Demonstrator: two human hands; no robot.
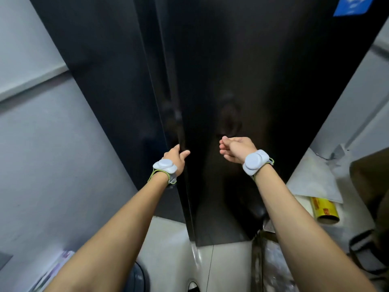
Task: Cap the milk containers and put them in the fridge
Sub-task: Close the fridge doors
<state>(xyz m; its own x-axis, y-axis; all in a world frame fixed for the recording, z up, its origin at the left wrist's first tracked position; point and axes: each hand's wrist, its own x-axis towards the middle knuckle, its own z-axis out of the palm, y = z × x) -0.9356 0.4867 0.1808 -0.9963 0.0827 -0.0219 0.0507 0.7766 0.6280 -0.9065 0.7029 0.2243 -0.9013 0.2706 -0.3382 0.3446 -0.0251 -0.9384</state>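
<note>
A tall black fridge (242, 70) fills the middle of the head view, its glossy door facing me. My left hand (175, 154) grips the door's left edge, fingers curled around it. My right hand (234, 149) hovers just in front of the door's face, fingers loosely curled and holding nothing. Both wrists carry grey sensor bands. No milk container is in sight.
A grey wall (42, 144) stands close on the left. To the right, a counter holds white paper (313, 180) and a yellow roll of wrap (324, 209). A dark bag (368, 245) lies at the lower right. Pale floor tiles (168, 249) show below.
</note>
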